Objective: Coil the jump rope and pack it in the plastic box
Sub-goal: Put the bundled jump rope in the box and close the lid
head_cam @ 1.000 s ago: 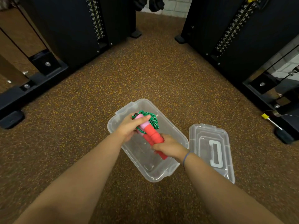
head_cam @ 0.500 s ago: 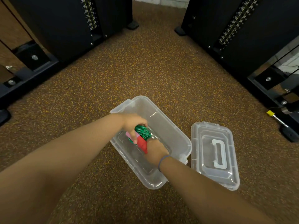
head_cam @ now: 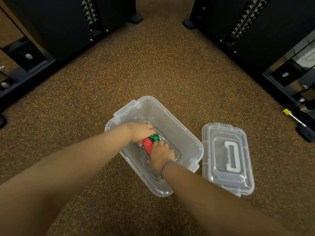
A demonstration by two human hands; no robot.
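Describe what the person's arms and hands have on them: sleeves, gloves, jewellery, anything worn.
Both forearms are bare, with no sleeves in view. The left hand wears no glove, and no ring or band shows on it. The right hand is also ungloved; a thin bluish band circles its wrist.

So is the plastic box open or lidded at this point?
Open. The plastic box has no lid on; its clear lid lies flat on the floor beside it, while both hands hold the jump rope inside.
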